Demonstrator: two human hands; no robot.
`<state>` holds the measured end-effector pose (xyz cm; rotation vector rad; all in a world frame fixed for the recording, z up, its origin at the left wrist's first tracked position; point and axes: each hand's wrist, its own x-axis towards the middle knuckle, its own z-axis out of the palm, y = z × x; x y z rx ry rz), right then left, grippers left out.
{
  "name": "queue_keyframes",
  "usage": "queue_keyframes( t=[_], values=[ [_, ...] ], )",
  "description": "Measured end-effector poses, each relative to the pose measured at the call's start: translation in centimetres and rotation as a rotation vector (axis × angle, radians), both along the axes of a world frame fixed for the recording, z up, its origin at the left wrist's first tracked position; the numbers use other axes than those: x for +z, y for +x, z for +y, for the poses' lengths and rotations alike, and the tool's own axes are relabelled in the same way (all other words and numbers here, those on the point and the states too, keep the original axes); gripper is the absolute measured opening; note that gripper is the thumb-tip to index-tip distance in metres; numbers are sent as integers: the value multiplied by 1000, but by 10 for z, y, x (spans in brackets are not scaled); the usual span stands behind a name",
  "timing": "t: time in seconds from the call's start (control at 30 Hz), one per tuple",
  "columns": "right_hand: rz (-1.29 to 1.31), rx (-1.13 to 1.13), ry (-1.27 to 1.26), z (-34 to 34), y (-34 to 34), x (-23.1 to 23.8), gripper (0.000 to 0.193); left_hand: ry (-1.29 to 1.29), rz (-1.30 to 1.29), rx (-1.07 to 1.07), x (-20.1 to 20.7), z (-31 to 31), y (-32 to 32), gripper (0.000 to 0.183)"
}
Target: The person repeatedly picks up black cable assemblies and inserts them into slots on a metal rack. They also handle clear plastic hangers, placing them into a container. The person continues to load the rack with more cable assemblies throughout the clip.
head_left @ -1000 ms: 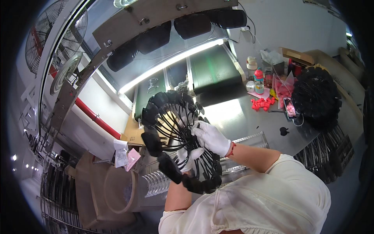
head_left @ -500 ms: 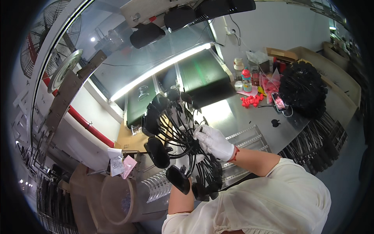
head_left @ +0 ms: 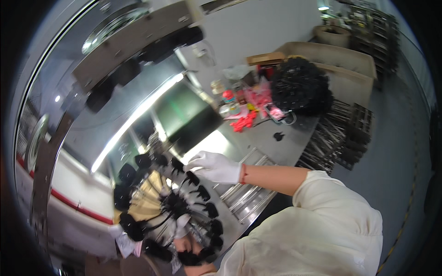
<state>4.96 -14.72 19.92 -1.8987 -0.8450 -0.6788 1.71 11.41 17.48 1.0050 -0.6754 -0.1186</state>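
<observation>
A round cluster of black stalked pieces with paddle-like ends hangs at the lower left, its stems spreading from the middle like spokes. My left hand, in a white glove, grips the stems from below; the cluster hides most of its fingers. My right hand, also white-gloved, is at the cluster's upper right edge. Its fingers are drawn together beside one black end piece. Blur hides what sits between those fingertips.
Under the cluster stands a metal table, with a metal rack by its near edge. Farther back are red pieces, a bottle, a phone and a big black cluster. A tube light crosses above a green conveyor belt.
My view has swung right. The cluster has turned to show its spokes face-on. My right hand has moved from the stems near the middle out to the rim.
</observation>
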Motion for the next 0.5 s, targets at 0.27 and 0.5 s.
queue_keyframes(
  t=[0.27,0.5],
  values=[
    [36,-105,-424,-46,5,23,43,147,-22,-407,12,-41,10,88],
    [1785,838,-618,-187,22,-70,8,1163,-472,198,70,-57,13,76]
  ],
)
